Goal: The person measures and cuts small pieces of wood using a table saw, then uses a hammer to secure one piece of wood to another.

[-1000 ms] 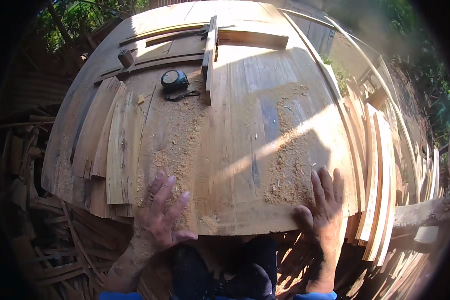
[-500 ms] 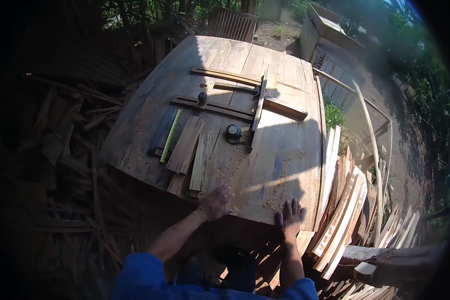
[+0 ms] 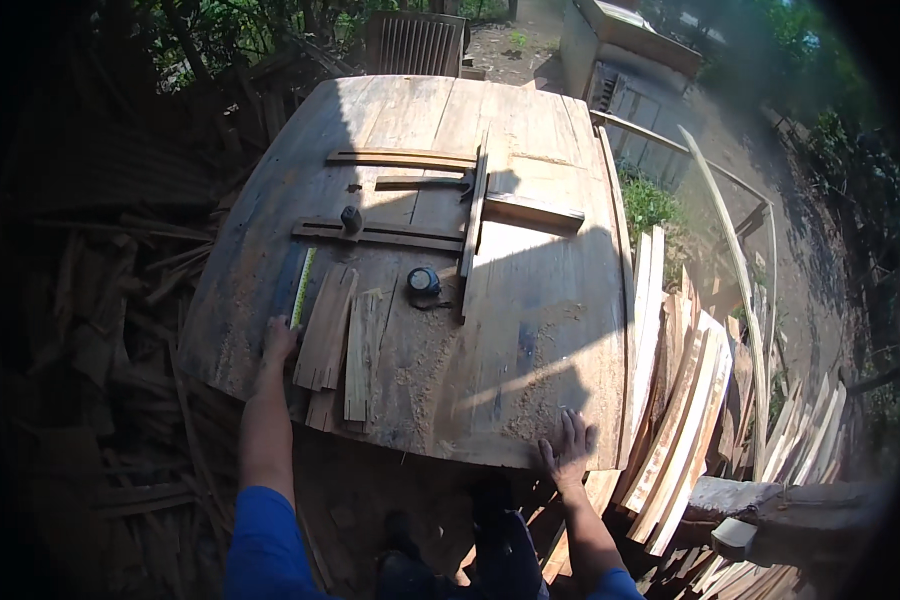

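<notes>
One wooden table (image 3: 560,280) carries at least two short boards (image 3: 327,325) at its near left. Two hands are there: the right hand (image 3: 568,448), fingers spread, at the near edge; the left hand (image 3: 281,338) at the near end of one yellow strip (image 3: 303,285), left of the boards, its grip impossible to tell. Beyond lie one tape measure (image 3: 423,282) and one dark block (image 3: 351,219).

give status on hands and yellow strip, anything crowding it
Left hand at near end of yellow strip, grip unclear. Right hand spread at near edge of table. Wooden boards lie close on strip's right.
</notes>
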Demonstrator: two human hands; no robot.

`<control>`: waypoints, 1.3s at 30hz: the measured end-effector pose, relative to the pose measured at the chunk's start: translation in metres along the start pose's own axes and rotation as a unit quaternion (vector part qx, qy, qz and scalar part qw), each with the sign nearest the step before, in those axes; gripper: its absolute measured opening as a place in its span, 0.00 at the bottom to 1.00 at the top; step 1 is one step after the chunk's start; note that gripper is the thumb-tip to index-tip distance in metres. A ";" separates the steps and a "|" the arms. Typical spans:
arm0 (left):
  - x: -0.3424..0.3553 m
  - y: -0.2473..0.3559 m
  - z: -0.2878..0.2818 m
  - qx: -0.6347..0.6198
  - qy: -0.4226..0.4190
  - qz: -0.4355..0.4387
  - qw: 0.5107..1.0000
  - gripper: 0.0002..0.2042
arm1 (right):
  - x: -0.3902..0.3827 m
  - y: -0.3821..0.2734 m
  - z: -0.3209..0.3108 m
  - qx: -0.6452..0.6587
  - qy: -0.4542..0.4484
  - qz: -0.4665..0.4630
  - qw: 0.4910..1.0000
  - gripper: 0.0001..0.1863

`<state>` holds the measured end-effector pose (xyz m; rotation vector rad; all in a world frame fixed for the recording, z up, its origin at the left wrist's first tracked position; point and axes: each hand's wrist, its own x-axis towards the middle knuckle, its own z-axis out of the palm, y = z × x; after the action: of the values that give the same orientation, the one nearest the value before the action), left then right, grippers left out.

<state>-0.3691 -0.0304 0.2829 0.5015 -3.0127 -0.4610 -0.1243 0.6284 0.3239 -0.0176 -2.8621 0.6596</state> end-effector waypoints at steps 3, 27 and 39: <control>0.002 0.001 -0.014 -0.041 -0.063 -0.089 0.993 0.15 | 0.061 0.002 -0.002 0.050 -0.009 -0.007 0.999 0.40; -0.160 0.456 0.009 -0.490 -0.381 -0.098 0.778 0.12 | 0.338 0.013 -0.019 0.106 -0.352 -0.104 0.924 0.34; 0.047 0.361 -0.040 0.016 -0.030 0.282 0.959 0.19 | 0.442 0.029 0.032 -0.020 -0.128 -0.015 0.991 0.10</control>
<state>-0.5208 0.2690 0.4295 -0.3803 -3.0222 -0.3841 -0.5649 0.6658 0.3696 0.1123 -3.1145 0.6391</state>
